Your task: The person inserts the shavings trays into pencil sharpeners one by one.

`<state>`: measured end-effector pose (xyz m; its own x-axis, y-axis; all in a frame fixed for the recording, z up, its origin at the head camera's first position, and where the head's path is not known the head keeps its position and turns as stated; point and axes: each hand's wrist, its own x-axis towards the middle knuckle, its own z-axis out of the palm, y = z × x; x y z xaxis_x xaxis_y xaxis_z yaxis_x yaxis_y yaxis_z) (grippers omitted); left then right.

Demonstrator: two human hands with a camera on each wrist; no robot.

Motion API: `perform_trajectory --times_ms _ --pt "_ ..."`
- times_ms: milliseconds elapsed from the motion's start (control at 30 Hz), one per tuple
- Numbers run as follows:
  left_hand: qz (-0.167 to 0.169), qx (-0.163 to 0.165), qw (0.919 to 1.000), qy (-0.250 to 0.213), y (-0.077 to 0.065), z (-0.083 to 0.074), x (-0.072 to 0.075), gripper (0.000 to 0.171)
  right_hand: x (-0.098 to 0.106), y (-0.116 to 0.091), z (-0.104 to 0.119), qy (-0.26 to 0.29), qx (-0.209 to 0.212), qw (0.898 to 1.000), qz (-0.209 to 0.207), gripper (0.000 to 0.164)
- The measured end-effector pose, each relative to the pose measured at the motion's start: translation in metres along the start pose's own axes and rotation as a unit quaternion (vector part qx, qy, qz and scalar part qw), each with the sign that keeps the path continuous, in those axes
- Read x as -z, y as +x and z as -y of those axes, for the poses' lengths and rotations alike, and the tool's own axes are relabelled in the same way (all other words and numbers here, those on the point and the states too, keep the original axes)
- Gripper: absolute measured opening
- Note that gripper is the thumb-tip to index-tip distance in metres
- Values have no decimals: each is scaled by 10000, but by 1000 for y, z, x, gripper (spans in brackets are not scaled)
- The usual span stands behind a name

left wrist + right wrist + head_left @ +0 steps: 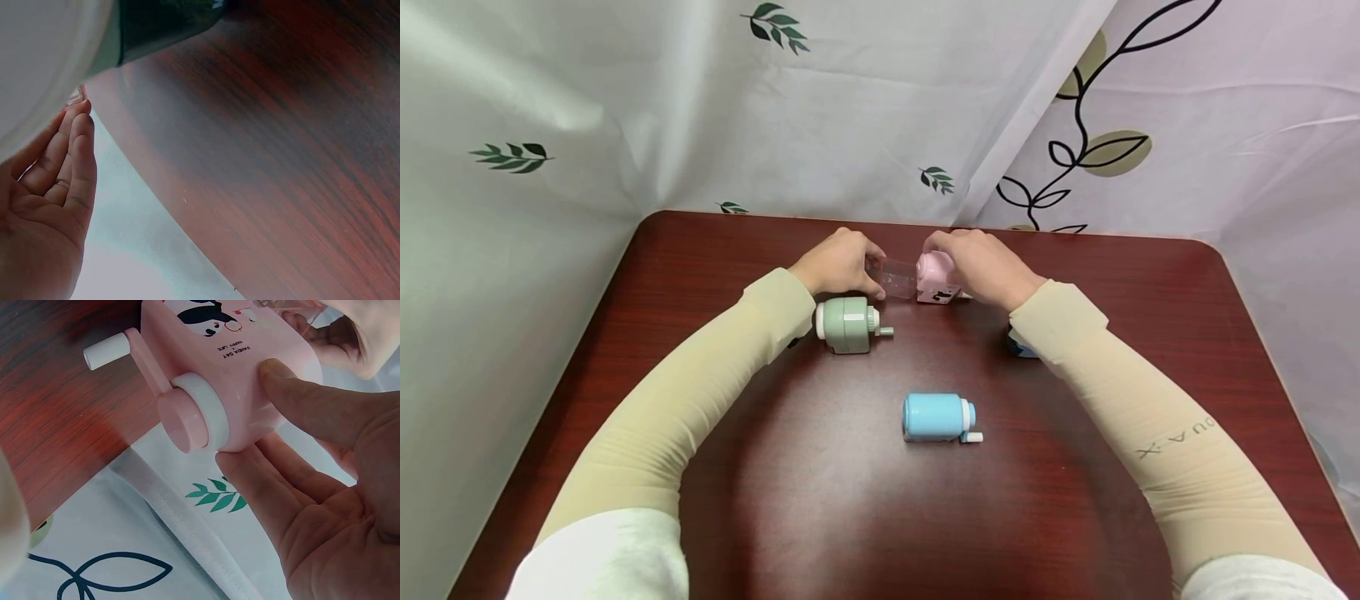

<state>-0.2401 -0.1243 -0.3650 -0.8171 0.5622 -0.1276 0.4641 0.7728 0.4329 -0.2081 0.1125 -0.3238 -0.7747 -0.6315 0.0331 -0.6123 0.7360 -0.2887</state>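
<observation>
Near the back edge of the table, my right hand (988, 265) grips a pink crank pencil sharpener (934, 277). In the right wrist view its panda print, white ring and crank handle (107, 351) show, with my thumb on one side and fingers on the other. A clear plastic shavings drawer (898, 279) sticks out of the sharpener's left side. My left hand (841, 262) pinches the drawer's outer end between thumb and fingers. Just in front of the left hand lies a green pencil sharpener (847, 325), which blocks much of the left wrist view.
A light blue pencil sharpener (934, 417) lies on the table's middle, nearer to me. A dark blue object (1022, 344) is partly hidden under my right sleeve. White curtains (865, 133) with leaf prints hang behind the table's back edge (775, 218).
</observation>
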Motion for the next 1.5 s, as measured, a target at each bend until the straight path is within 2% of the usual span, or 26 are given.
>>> perform_trajectory --times_ms 267,733,1100,1333,1500 --pt "0 -55 9999 -106 5 -1 -3 58 -1 0 -1 -30 30 10000 -30 41" --pt "-97 -194 9998 1 11 -7 -5 58 0 0 -2 -2 -1 10000 24 42" --pt "124 -208 9997 96 11 -9 -2 59 0 1 -1 -2 -7 10000 16 42" --pt "331 -353 9984 303 14 -12 2 54 0 1 -1 -32 -5 10000 73 43" --pt "480 -325 9973 460 18 -17 5 50 0 1 -2 -9 -7 10000 63 42"
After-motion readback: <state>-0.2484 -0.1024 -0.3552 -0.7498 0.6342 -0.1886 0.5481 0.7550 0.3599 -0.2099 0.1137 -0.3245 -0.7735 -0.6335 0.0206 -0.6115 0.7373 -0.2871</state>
